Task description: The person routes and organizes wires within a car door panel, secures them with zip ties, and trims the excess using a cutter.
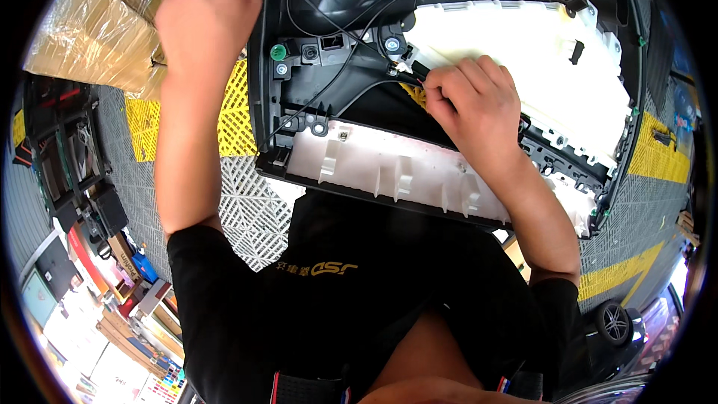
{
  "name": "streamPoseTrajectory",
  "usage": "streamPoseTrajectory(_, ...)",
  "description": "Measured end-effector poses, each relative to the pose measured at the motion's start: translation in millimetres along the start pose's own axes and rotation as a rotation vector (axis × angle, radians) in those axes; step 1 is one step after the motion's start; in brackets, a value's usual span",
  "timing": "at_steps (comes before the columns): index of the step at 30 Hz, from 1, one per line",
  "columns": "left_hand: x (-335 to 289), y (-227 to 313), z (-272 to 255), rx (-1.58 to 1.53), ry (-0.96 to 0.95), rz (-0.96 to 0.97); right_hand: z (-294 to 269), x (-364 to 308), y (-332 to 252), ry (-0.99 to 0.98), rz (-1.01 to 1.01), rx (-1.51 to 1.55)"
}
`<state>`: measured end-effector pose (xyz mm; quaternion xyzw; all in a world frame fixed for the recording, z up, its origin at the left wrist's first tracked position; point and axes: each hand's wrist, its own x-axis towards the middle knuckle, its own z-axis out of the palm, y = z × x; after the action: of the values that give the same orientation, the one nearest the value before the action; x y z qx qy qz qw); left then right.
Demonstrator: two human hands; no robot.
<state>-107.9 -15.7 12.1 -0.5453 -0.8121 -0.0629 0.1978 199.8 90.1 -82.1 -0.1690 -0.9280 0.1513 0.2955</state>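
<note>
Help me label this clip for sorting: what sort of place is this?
Probably a car workshop: a black plastic car trim panel with white backing is being worked on above grey and yellow grid floor tiles, with a black spoked car wheel nearby.

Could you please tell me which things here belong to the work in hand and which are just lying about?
In hand:
- panel, black and white, steadied at its upper left edge by the left hand
- black connector, pinched by the right hand
- black wires across the panel

Lying about:
- wrapped cardboard box
- yellow floor tiles
</note>
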Motion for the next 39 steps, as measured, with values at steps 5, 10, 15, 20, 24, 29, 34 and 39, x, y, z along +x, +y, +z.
streamPoseTrajectory(5,-35,15,-29,-0.182,-0.089,-0.076,0,1,1,-0.014,-0.014,-0.022)
streamPoseTrajectory(10,-61,38,-30,-0.101,-0.269,0.153,-3,4,-1,-0.026,-0.011,-0.03)
streamPoseTrajectory(15,-57,43,-11,0.052,-0.097,0.266,-8,5,-5,-0.058,-0.002,-0.044)
streamPoseTrajectory(20,-54,62,4,-0.106,-0.1,0.178,-7,3,-5,-0.064,-0.003,-0.049)
streamPoseTrajectory(24,-52,72,1,-0.186,-0.197,0.096,-7,3,-3,-0.066,-0.004,-0.037)
streamPoseTrajectory(29,-54,75,7,-0.268,-0.138,0.116,-8,4,-4,-0.074,-0.008,-0.036)
streamPoseTrajectory(34,-59,74,22,-0.488,-0.125,0.05,-10,5,-5,-0.099,-0.002,-0.034)
streamPoseTrajectory(39,-59,73,22,-0.574,-0.16,-0.006,-14,4,-3,-0.152,0.013,-0.008)
